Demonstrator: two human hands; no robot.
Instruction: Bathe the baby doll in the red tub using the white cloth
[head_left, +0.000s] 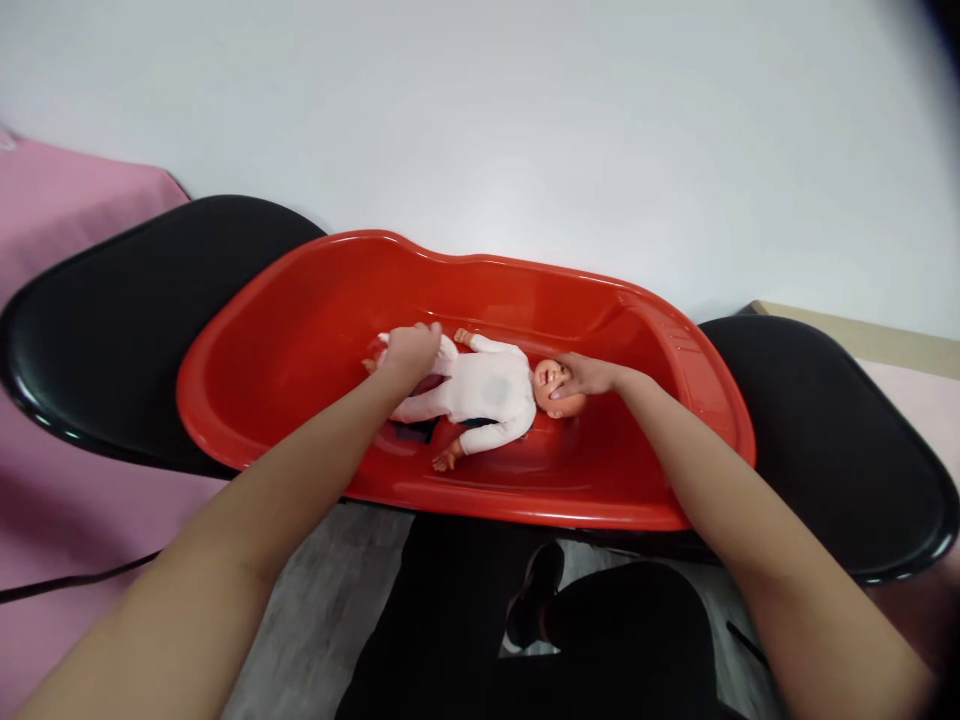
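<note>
From the head camera I count one doll (480,390), one red tub (315,300) and two black chair seats (112,320). The doll wears a soft white suit and lies on its back mid-tub, head toward three o'clock. My left hand (409,350) wraps its legs; my right hand (589,376) cups its head. The tub is glossy moulded plastic.
</note>
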